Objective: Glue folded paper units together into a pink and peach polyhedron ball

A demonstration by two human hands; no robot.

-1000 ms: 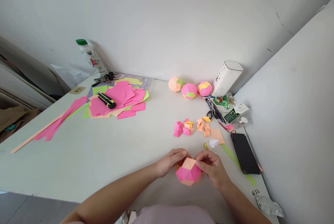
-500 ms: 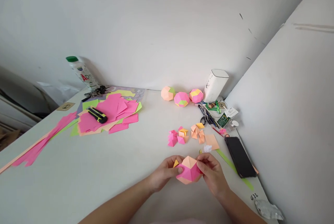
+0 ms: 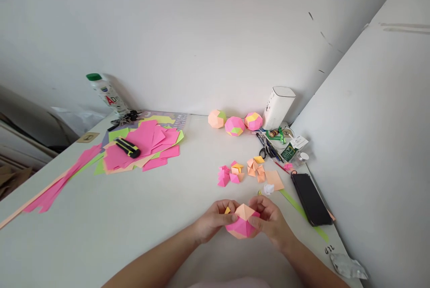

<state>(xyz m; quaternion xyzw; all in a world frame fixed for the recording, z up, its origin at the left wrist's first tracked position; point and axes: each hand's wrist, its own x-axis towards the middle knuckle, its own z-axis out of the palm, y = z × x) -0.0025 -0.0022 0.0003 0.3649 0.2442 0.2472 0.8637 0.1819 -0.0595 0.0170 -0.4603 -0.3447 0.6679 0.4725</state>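
Observation:
Between my two hands is a folded paper ball [image 3: 242, 227] in pink and peach, with a yellow flap showing at its left. My left hand [image 3: 213, 221] is closed on its left side, thumb on the front face. From the right, my right hand [image 3: 270, 223] grips it, its thumb pressed on a pink facet near the peach point. The far side of the ball and some fingertips are hidden. Just beyond my hands lie pink folded paper pieces [image 3: 224, 177], peach folded pieces [image 3: 255, 169] and a flat peach sheet [image 3: 274, 180].
Three finished-looking paper balls [image 3: 234, 126] sit along the wall beside a white container [image 3: 279, 108]. Scissors [image 3: 264, 148], pens and a phone [image 3: 311, 199] line the right side. To the left, a box cutter [image 3: 127, 148] rests on pink sheets [image 3: 144, 142] near a bottle [image 3: 108, 94].
My right thumb has shifted left, from the ball's right edge onto its front face. The ball stays in both hands, turned slightly. The view has moved a little.

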